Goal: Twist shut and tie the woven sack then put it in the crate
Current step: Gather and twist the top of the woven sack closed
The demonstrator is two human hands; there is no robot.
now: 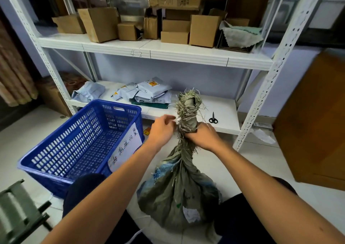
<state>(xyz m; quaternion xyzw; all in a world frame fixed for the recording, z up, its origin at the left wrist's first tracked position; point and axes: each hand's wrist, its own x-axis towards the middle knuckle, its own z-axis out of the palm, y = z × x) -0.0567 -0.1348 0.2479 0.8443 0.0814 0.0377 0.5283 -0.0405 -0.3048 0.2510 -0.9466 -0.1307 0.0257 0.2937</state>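
Observation:
A grey-green woven sack (179,193) stands on the floor between my knees, its neck twisted into a tight rope with a frayed top (188,103). My right hand (202,138) grips the twisted neck from the right. My left hand (162,129) is at the left side of the neck, its fingers pinching a small white tie (177,119) that lies against the sack. The blue plastic crate (61,170) sits on the floor to the left, with nothing in it and a white handwritten label on its near side.
A white metal shelf rack (155,54) stands right behind the sack. Its low shelf holds black scissors (213,118) and grey mailer bags (149,92); cardboard boxes fill the upper shelf. A wooden cabinet (313,124) stands at the right, a dark green stool (20,212) bottom left.

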